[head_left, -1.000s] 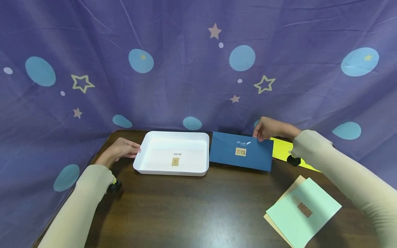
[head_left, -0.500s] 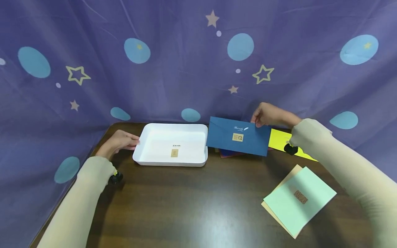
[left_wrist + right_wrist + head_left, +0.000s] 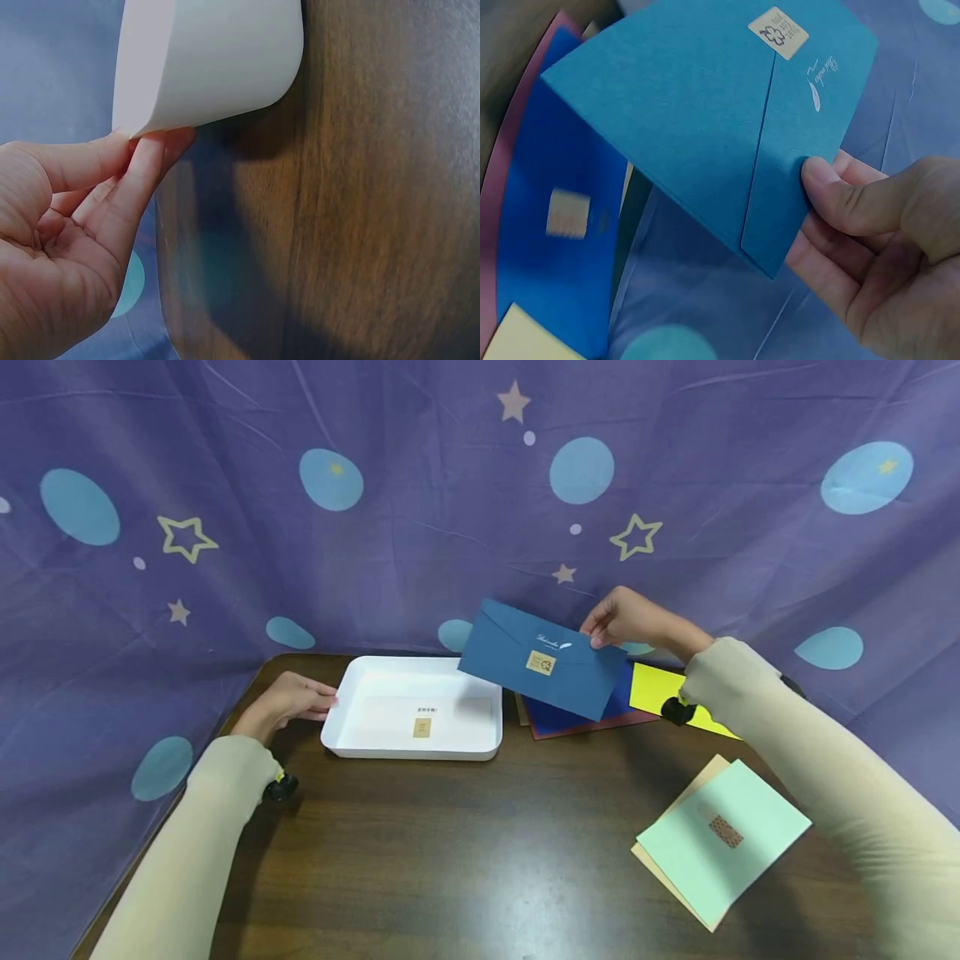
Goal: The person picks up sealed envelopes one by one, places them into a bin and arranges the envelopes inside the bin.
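Note:
A blue envelope [image 3: 517, 652] with a tan sticker and white script hangs tilted in the air, its left end overlapping the tray's right rim in the head view. My right hand [image 3: 622, 618] pinches its upper edge, thumb on the flap side in the right wrist view, where the envelope [image 3: 682, 112] fills the top. The white tray [image 3: 412, 753] stands at the back left of the table, a white envelope [image 3: 390, 718] with a tan sticker lying inside. My left hand [image 3: 296, 697] pinches the tray's left rim between thumb and fingers, seen closely in the left wrist view.
Beneath the held envelope lie a darker blue envelope [image 3: 555, 187] and a reddish one [image 3: 510, 142]. A yellow envelope [image 3: 656, 689] is right of them, partly under the right sleeve. Nearer, a mint-green envelope [image 3: 742, 827] overlaps a cream one [image 3: 675, 893]. A patterned curtain [image 3: 420, 510] hangs behind the table.
My right hand has lifted the blue envelope and carried it left to the tray, uncovering the darker blue and reddish envelopes. My left hand stays at the tray's rim. The head view has tilted slightly down.

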Motion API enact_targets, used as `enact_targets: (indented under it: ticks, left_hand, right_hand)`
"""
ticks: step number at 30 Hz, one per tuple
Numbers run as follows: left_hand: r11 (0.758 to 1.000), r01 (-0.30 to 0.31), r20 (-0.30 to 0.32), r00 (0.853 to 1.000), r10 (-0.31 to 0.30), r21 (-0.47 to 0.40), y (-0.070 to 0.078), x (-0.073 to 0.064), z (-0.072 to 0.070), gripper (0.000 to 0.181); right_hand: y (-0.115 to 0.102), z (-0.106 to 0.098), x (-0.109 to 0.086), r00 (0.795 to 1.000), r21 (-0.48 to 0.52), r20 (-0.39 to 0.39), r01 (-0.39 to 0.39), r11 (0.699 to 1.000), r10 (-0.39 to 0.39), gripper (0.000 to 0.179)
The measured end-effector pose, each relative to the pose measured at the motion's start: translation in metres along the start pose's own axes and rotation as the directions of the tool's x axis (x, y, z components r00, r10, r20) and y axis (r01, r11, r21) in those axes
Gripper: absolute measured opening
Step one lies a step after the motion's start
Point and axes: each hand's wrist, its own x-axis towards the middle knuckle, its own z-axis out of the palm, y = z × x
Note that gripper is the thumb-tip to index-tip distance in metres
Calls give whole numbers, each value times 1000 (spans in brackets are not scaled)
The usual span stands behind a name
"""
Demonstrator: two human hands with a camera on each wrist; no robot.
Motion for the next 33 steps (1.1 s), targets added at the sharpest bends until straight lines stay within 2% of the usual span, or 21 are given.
enact_targets:
  ticks: [6, 13, 18, 27, 33]
  left_hand:
    - [1000, 7, -4, 1000, -7, -10, 0, 0, 1, 46]
    - [999, -1, -2, 1000, 1, -32, -1, 0, 1, 47]
    - [999, -5, -9, 1000, 5, -35, -1, 0, 1, 45]
    - [1000, 11, -21, 1000, -11, -24, -1, 2, 1, 44]
    - [1000, 12, -17, 1000, -13, -17, 1, 1, 2, 43]
  right_hand:
    - [-21, 13, 9, 1000, 69, -11, 20, 997, -19, 20]
    - [-45, 30, 18, 999, 78, -1, 45, 996, -45, 21]
    - [-60, 44, 23, 995, 103, 16, 93, 990, -95, 22]
    - [-75, 71, 33, 981, 108, 51, 183, 977, -190, 20]
    - [-82, 83, 41, 978, 103, 42, 198, 975, -203, 20]
